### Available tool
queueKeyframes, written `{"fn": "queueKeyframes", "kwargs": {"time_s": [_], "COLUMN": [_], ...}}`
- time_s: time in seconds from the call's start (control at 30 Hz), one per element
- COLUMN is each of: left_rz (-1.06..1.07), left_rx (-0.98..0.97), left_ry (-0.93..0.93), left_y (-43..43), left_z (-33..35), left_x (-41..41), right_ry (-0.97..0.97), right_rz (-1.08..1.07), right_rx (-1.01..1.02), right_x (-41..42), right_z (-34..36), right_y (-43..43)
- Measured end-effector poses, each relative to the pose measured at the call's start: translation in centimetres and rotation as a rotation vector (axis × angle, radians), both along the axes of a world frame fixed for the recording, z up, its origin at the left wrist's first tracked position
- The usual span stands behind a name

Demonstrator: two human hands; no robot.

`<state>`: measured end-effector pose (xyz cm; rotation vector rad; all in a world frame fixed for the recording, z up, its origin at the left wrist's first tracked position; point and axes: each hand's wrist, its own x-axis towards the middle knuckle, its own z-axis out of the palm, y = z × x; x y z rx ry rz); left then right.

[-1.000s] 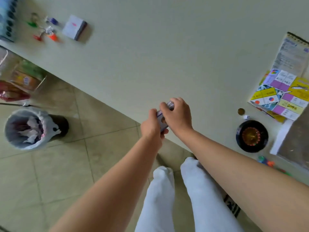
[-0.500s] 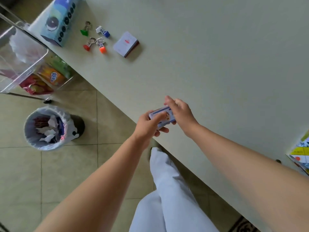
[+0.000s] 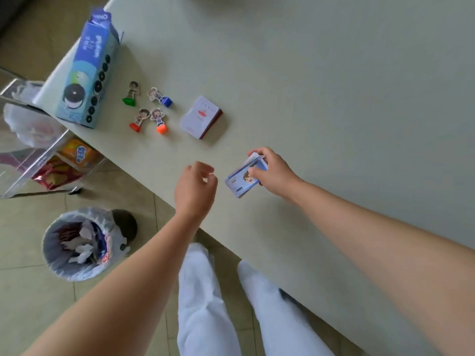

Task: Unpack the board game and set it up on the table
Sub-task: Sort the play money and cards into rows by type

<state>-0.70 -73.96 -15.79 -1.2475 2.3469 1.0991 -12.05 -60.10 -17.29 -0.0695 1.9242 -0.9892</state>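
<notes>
Close to the near edge of the counter (image 3: 334, 104), my right hand (image 3: 276, 174) holds the stack of play money (image 3: 244, 181), fingers curled round its right end. My left hand (image 3: 195, 187) hangs just beside it, fingers loosely bent, holding nothing. I think the notes are light, thin and slippery, so they could slide apart. Best to squeeze the whole stack by its long sides.
</notes>
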Motion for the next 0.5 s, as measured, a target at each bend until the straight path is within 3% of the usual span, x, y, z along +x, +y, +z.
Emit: {"fn": "queueKeyframes", "kwargs": {"time_s": [0.37, 0.5], "left_rz": [-0.356, -0.464], "left_rx": [-0.280, -0.280], "left_ry": [0.023, -0.029], "left_y": [-8.4, -9.4], "left_z": [-2.9, -4.0], "left_x": [-8.9, -10.3], "right_ry": [0.269, 0.566], "right_rz": [0.111, 0.224], "right_rx": [0.174, 0.416], "right_x": [-4.6, -4.3], "right_z": [-3.3, -3.9], "right_y": [-7.4, -8.2]}}
